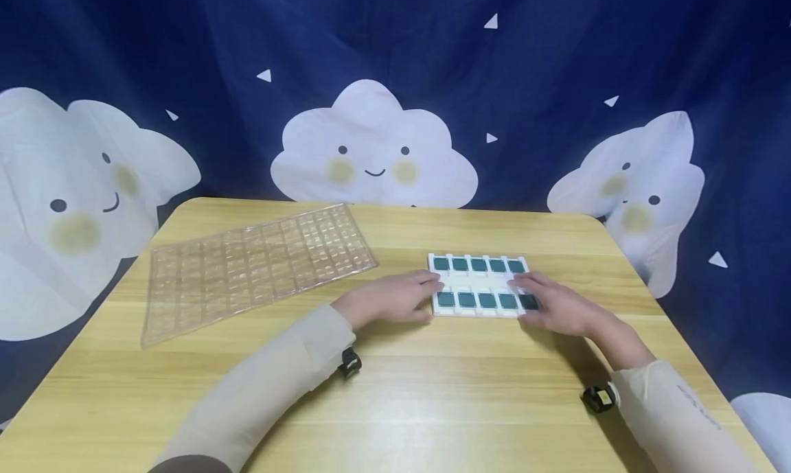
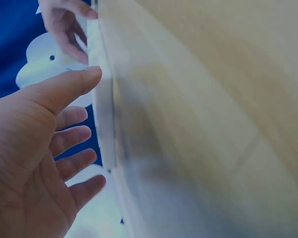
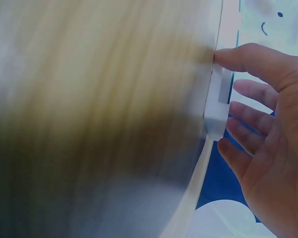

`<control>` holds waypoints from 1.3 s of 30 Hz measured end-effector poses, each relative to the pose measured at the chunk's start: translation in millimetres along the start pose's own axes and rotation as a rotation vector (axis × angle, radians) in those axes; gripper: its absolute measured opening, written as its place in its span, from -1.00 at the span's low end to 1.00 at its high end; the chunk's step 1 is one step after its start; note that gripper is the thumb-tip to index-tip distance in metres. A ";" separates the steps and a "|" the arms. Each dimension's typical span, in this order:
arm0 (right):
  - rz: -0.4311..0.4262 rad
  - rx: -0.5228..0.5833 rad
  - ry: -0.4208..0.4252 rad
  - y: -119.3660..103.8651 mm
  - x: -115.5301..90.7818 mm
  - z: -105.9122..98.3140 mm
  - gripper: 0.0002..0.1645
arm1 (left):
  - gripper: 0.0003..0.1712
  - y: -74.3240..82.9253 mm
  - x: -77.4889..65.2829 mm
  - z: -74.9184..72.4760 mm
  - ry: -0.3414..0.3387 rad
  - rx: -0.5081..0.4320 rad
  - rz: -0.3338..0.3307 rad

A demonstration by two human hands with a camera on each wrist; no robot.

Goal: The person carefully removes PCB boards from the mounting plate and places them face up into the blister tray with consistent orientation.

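My left hand and right hand: fingers loosely extended, nothing clasped, at opposite ends of white tray, flat on tabletop. Advise even, light pressure from both ends.

No readable text, brand or number in any view. Right sleeve: line of small dark marks along the fabric, like lettering, too blurred to read. Wrist camera by that sleeve: small pale-yellow patch, too small to tell any print.
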State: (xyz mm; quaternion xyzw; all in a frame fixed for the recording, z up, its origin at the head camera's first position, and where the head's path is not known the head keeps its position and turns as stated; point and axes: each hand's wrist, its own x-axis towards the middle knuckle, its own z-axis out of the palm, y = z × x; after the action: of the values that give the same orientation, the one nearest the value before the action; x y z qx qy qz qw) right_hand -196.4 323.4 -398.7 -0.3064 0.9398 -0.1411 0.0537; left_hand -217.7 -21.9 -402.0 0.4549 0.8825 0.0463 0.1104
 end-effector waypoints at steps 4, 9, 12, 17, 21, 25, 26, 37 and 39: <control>-0.001 -0.023 0.019 -4.9 0.9 2.0 -0.21 | -0.20 -8.6 -14.5 -1.9 0.042 -0.007 -0.011; -0.018 -0.056 0.029 -12.9 4.2 5.5 -0.20 | -0.20 -17.9 -34.7 -6.0 0.065 -0.032 -0.082; -0.030 -0.079 0.032 -16.8 5.1 6.2 -0.23 | -0.19 -23.3 -47.4 -7.2 0.064 -0.051 -0.133; -0.037 -0.110 0.024 -19.6 5.3 5.0 -0.31 | -0.18 -34.1 -66.7 -7.2 0.093 -0.066 -0.180; -0.042 -0.126 0.020 -20.2 6.2 4.2 -0.32 | -0.18 -44.0 -80.7 -6.0 0.123 -0.051 -0.204; -0.043 -0.129 0.022 -21.1 7.3 4.1 -0.32 | -0.16 -53.7 -94.8 -3.7 0.129 -0.042 -0.248; -0.042 -0.128 0.021 -21.3 7.6 4.4 -0.32 | -0.16 -56.1 -98.4 -3.0 0.129 -0.047 -0.260; -0.037 -0.124 0.020 -24.5 8.1 3.6 -0.32 | -0.37 -79.6 -129.8 6.0 0.173 -0.059 -0.283; -0.035 -0.125 0.021 -24.8 7.9 3.2 -0.32 | -0.38 -83.2 -134.5 7.8 0.181 -0.061 -0.296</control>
State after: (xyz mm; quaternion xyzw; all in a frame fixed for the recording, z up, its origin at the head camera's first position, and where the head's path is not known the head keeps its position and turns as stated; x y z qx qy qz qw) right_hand -188.3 298.8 -394.5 -0.3242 0.9418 -0.0861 0.0220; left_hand -206.3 -179.9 -404.1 0.3106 0.9443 0.0970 0.0498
